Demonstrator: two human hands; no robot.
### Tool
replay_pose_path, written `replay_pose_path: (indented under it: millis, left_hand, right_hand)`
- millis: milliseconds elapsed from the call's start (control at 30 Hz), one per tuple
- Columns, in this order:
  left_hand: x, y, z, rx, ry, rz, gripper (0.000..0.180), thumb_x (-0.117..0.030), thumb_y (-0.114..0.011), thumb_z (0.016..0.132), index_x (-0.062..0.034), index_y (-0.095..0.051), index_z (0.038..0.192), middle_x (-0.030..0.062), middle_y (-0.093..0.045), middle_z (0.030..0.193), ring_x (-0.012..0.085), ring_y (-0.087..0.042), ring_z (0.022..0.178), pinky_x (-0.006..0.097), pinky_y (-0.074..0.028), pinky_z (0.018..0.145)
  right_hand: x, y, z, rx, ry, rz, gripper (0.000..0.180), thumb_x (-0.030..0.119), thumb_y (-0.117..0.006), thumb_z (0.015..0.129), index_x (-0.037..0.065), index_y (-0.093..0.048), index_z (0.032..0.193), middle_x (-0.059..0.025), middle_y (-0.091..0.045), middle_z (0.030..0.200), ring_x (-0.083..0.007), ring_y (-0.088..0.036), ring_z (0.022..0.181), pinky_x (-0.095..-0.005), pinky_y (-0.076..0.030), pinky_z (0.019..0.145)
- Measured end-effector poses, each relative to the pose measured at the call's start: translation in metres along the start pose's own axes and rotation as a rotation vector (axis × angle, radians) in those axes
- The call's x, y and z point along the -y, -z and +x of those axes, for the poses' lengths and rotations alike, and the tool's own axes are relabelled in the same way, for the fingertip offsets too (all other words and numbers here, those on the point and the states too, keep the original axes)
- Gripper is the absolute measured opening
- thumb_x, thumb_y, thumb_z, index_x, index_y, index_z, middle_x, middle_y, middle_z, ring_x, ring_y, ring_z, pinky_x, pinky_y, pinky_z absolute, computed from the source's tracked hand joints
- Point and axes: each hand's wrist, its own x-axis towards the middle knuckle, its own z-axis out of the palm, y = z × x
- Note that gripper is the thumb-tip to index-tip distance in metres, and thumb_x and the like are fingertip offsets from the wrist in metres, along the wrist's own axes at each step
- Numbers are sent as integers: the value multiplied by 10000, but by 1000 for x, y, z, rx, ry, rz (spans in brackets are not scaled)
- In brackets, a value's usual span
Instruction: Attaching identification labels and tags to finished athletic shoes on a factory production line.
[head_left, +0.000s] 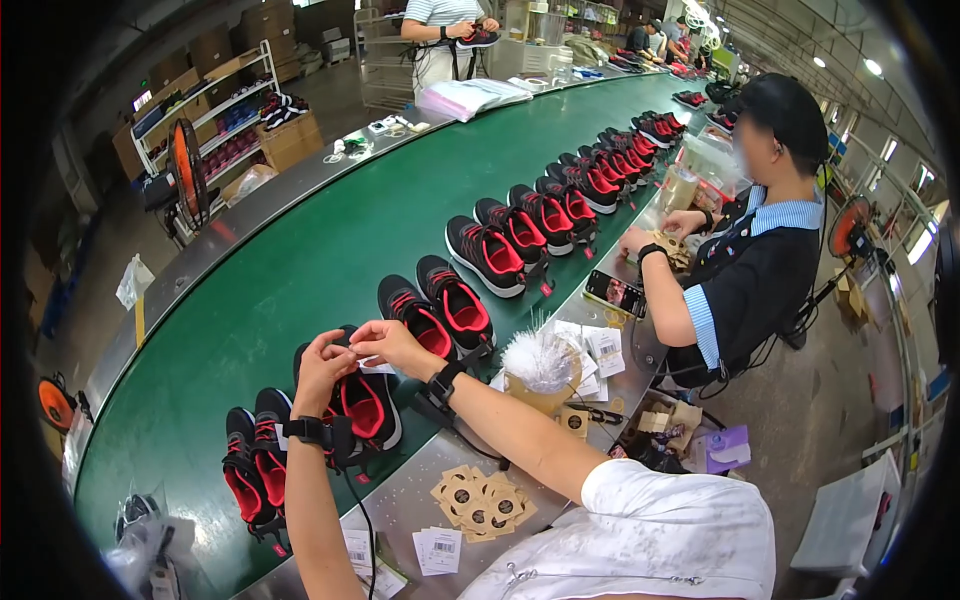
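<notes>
Currently your left hand [322, 362] and right hand [385, 343] pinch a small white paper tag [352, 349] shut-fingered above the near black-and-red mesh sneaker [365, 405] on the green conveyor belt [300, 250]; fastening it likely needs steady fingers.

shoe pairs [437, 312] on green belt [300, 270]: at least 9, far end unclear | orange fans [187, 170]: 3 | phone [615, 293]: 1 | people besides wearer: 2 near [760, 250], more far off

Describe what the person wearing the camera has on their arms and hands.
Both hands, the left hand and the right hand, are bare, without gloves. Each wrist carries a black strap with a small black box on it: left strap, right strap. A thin black cable hangs below the left forearm. A white short sleeve covers the right upper arm.
</notes>
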Motion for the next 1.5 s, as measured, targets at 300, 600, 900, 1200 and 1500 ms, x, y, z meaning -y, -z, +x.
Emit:
replay_pose_path:
  millis: [300, 600, 900, 1200, 1500]
  left_hand:
    - [4, 11, 0, 48, -12, 172, 462, 59, -609, 762, 72, -455, 1197, 108, -638, 829, 163, -630, 723, 252, -526, 645]
    - [10, 16, -6, 9, -39, 166, 465, 96, -585, 741, 40, -466, 1187, 110, -640, 796, 163, -626, 690, 254, -522, 623]
    - [13, 14, -15, -149, -204, 488, 431, 52, -561, 777, 15, -468, 1196, 93, -603, 847, 144, -597, 626, 254, -503, 555]
    - [-19, -120, -52, 280, -377, 404, 335, -139, -582, 867, -12, -533, 1173, 108, -603, 1071, 198, -585, 984, 298, -453, 854]
    - [-19, -212, -68, 319, -881, 640, 870, -232, -757, 694, -36, -274, 1390, 177, -301, 1421, 333, -287, 1318, 413, -257, 1073]
  right_hand:
    - [-5, -2, 9, 3, 33, -195, 153, 102, -640, 814, 14, -617, 937, -55, -654, 866, -129, -637, 761, -252, -536, 638]
    - [-18, -13, 8, 3, 64, -236, 103, 93, -634, 776, -10, -630, 789, -63, -648, 750, -120, -627, 680, -264, -547, 590]
    - [25, -50, -41, -50, 355, -778, 260, 221, -640, 794, 4, -599, 930, -146, -637, 890, -270, -629, 799, -360, -494, 696]
    - [99, 44, -208, -310, 612, -1821, 478, 288, -687, 741, 75, -539, 1143, -88, -568, 1118, -290, -522, 1074, -434, -373, 955]
    - [108, 74, -243, -509, 585, -1681, 355, 178, -673, 743, 135, -604, 1089, -79, -557, 1174, -305, -484, 1134, -450, -368, 954]
